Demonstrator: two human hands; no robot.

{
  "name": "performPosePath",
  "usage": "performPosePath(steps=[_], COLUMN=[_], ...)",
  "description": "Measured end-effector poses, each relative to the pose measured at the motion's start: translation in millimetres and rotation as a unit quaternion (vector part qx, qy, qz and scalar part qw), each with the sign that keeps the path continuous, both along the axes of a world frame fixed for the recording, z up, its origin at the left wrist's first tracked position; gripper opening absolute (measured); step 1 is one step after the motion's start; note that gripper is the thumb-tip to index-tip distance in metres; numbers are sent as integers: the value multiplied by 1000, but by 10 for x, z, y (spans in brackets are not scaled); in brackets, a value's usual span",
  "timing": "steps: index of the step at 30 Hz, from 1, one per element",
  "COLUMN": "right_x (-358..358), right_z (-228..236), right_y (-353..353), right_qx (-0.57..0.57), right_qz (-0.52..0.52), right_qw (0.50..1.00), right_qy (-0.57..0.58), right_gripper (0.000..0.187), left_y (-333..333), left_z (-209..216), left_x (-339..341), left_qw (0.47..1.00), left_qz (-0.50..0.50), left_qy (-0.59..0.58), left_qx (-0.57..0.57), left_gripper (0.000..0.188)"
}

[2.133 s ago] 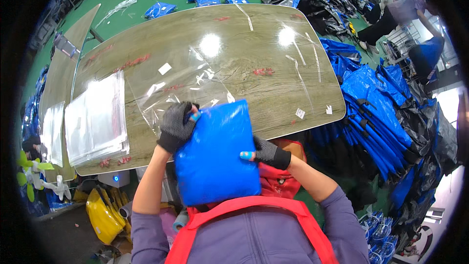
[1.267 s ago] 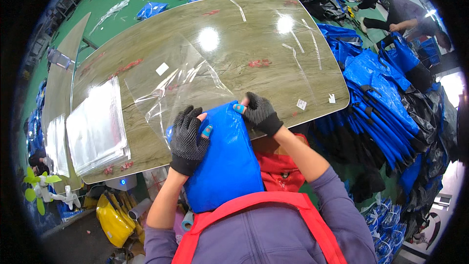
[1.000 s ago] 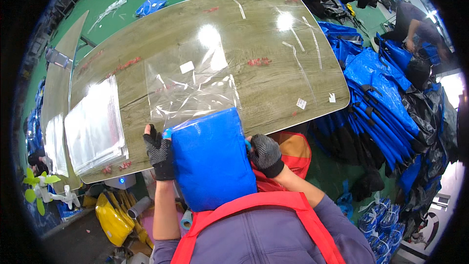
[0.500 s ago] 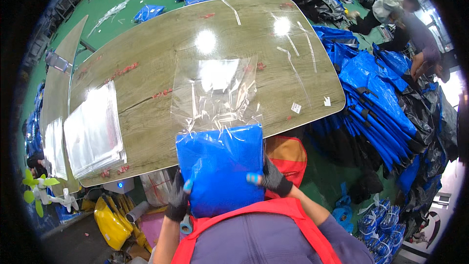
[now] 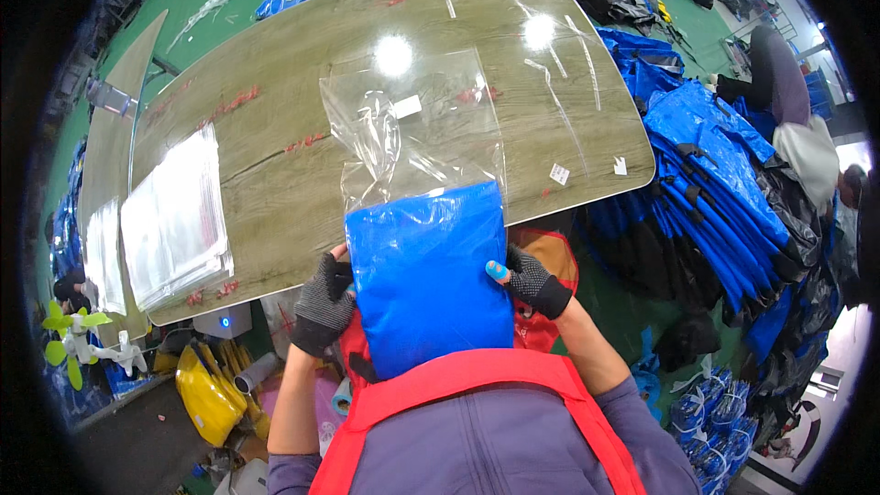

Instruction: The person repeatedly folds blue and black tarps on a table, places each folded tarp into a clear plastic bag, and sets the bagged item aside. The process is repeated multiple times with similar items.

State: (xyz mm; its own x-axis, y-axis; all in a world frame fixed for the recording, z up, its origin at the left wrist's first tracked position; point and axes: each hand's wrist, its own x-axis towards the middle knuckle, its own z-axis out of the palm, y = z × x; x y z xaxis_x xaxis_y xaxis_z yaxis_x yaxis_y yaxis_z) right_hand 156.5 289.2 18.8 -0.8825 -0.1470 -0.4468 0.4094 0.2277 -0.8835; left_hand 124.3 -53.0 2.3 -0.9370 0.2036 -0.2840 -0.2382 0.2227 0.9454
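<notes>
In front of my body is a folded blue sheet-like bundle (image 5: 431, 275) inside a clear plastic bag. The bag's loose, see-through upper end (image 5: 412, 119) lies over the table, with a small white label showing. My left hand (image 5: 325, 307), in a grey dotted fingerless glove, grips the bundle's left edge; its fingertips are partly hidden. At the right edge, my right hand (image 5: 532, 282) wears a matching glove. Blue tape wraps its thumb, which presses on the bundle's face while the fingers go behind.
The wood-patterned table (image 5: 266, 247) holds a stack of clear plastic bags (image 5: 179, 211) at left and plastic strips at right. Blue folded sheets (image 5: 715, 192) are heaped to the right, beside a person (image 5: 784, 82). Yellow bundles (image 5: 206, 394) and a green fan (image 5: 73, 339) are lower left.
The bagged bundle has shifted up and slightly right, farther over the table edge. My left thumb has slid from its face to its edge. The clear bag end lies differently, and the people at right have moved.
</notes>
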Motion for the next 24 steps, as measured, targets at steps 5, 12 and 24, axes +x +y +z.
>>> performPosePath(steps=[5, 12, 24], right_x=[221, 625, 574], right_z=[-106, 290, 206], right_y=[-145, -167, -168], right_qx=[-27, -60, -89], right_qz=[-84, -103, -106], right_qw=[996, 993, 990], right_qy=[-14, 17, -27], right_gripper=[64, 69, 66], left_y=[138, 211, 440], left_z=[58, 273, 227], left_x=[232, 568, 386], left_qw=[924, 958, 985], left_qz=[-55, 28, 86], left_qy=[175, 200, -112], left_qx=[-334, -206, 104], left_gripper=[29, 19, 45])
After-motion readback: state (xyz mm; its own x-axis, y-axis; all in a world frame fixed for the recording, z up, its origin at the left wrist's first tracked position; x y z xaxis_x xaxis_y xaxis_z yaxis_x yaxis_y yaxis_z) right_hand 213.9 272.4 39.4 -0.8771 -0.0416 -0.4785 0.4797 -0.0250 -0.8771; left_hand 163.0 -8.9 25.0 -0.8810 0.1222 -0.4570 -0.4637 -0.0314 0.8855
